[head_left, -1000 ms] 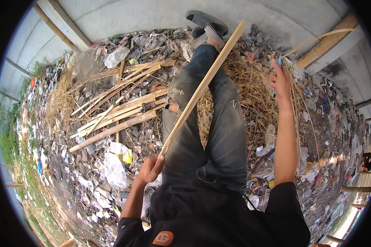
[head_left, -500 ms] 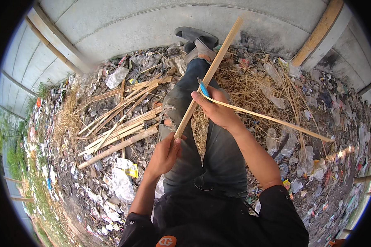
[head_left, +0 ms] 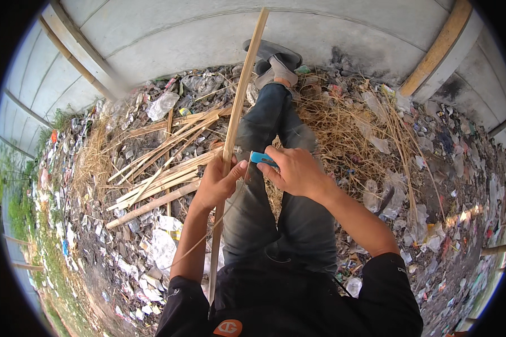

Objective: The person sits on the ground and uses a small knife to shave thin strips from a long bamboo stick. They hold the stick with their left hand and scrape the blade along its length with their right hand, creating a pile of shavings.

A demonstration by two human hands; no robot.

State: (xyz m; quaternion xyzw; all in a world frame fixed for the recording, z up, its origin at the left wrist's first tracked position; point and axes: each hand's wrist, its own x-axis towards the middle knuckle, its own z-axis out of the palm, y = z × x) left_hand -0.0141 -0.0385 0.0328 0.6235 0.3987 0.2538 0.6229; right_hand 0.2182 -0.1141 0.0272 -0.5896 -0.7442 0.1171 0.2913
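My left hand (head_left: 215,184) is closed around a long split bamboo strip (head_left: 243,90). The strip runs from near the wall, past my left leg, down to my shirt. In my right hand (head_left: 298,173) is a blue utility knife (head_left: 262,159), just right of the strip and close to my left thumb. The blade is too small to make out. A thin bamboo sliver (head_left: 224,216) slants from beside my left thumb down across my left forearm; whether it is still joined to the strip I cannot tell.
Several bamboo strips (head_left: 157,185) lie piled left of my legs. Dry straw (head_left: 348,140) and scattered plastic litter (head_left: 166,247) cover the ground around me. A grey concrete wall (head_left: 320,33) stands beyond my feet, with a wooden post (head_left: 438,45) at the right.
The bamboo strip has swung left and slid toward me, my left hand now gripping its middle. My right hand with the knife came nearer. The sliver that trailed right now slants down-left.
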